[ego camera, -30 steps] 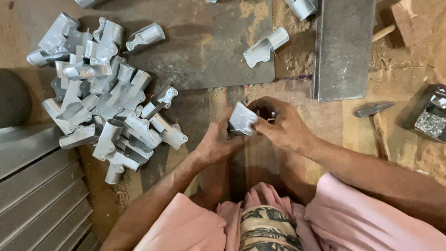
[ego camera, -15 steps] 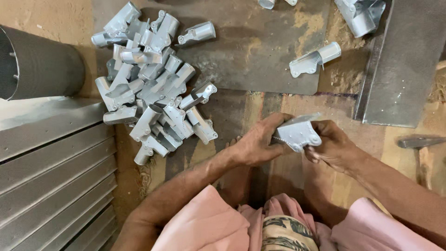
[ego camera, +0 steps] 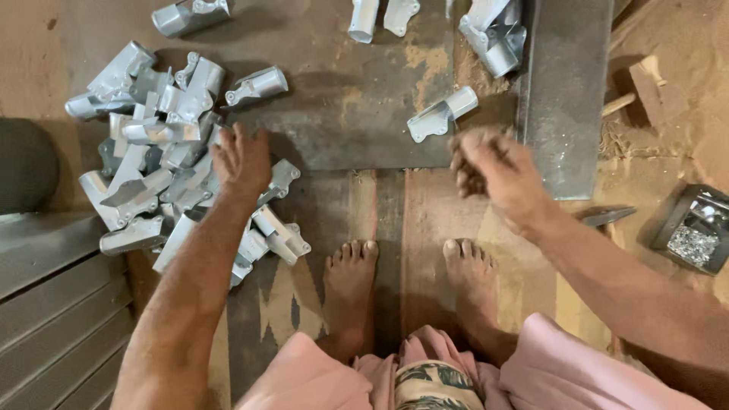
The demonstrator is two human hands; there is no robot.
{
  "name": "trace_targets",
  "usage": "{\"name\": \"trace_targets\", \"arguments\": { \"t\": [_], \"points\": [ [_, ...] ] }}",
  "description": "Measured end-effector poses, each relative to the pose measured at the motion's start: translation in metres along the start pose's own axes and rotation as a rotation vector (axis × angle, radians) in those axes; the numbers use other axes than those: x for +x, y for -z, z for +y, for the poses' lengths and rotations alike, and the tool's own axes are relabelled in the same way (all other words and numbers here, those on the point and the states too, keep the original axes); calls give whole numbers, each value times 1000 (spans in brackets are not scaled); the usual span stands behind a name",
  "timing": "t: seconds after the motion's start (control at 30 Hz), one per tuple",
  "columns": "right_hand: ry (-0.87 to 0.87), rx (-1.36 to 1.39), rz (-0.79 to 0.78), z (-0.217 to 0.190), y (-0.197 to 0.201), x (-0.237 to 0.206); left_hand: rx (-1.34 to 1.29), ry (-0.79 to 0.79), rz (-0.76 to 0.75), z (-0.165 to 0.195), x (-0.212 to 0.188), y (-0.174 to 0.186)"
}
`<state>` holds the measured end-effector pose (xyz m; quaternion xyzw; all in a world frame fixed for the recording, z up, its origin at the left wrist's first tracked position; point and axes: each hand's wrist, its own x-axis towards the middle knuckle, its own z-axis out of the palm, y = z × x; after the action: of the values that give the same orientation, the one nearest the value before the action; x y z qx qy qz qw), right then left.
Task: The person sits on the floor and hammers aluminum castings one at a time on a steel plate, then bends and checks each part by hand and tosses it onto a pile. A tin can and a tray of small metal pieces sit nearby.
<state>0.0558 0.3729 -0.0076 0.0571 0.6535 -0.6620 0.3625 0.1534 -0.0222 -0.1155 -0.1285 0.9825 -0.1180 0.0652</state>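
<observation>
- Nearest the camera, two bare feet (ego camera: 402,281) stand on a dark mat (ego camera: 357,228), with pink cloth (ego camera: 547,364) bunched at the knees.
- Beside the left foot, the near end of a heap of grey metal parts (ego camera: 159,182) spills onto the mat's left edge.
- Left hand (ego camera: 241,159) lies palm down on the heap's right side, fingers spread flat over the parts and clasping none of them; it touches the top ones only.
- Right hand (ego camera: 493,171) hangs above the mat's right side, fingers curled loosely inward; it looks empty, though the blur leaves that unsure.
- Just past the right hand, a single part (ego camera: 440,115) lies alone on a grey sheet (ego camera: 349,99), close to a flat steel bar (ego camera: 566,91) along the sheet's right edge.
- Each part looks like thin bent metal, a short tube with a flat flange: probably light and stiff, hard-edged, likely to slide and clatter. The tube end seems the safest place to take hold, away from the cut edges.
- At the far edge of the sheet lie more parts (ego camera: 493,30).
- Off to the right, a small tin (ego camera: 695,228) sits on sandy ground.
</observation>
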Motion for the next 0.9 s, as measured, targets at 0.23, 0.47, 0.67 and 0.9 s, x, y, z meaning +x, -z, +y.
{"name": "trace_targets", "arguments": {
  "t": [0.23,0.47,0.67,0.9],
  "points": [
    [-34,-280,-110,55,16,-14,-35,32,-211,-22,5,14],
    [117,-350,-63,45,15,-16,-1325,293,193,-47,-11,127],
    [416,-496,-124,26,-22,-32,-1950,69,-795,97,-47,114],
    [398,-527,-102,26,-26,-44,-2131,-21,-795,168,-99,97]
  ]
}}
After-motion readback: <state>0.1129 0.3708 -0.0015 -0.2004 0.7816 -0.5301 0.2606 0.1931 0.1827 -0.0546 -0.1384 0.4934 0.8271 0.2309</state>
